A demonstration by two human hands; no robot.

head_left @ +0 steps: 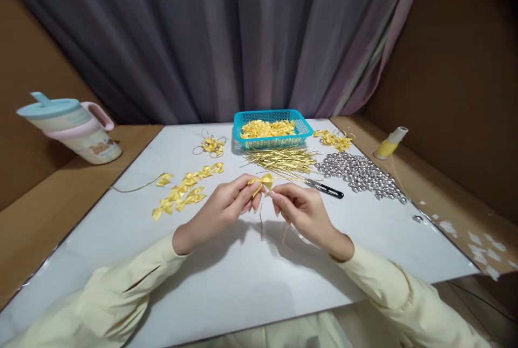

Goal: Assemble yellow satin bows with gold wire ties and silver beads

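My left hand (238,197) pinches a yellow ribbon bow (266,180) between thumb and fingers, above the middle of the white table. Close against the bow, my right hand (297,209) is closed in a pinch on thin thread. A pale thread end (261,221) hangs below the bow, and another faint strand dangles under my right hand. Part of the bow is covered by my left fingers. To the left lie several finished yellow bows (178,191) in rows, and one bow (164,179) with a cord attached.
Behind my hands, a blue basket (238,131) holds yellow bows. Before it lie gold twist ties (283,160) and black-handled thread snips (329,190). Silver beads (360,172) spread rightward, near a thread spool (386,147). Bow clusters (212,145) flank the basket. A tumbler (83,135) stands left.
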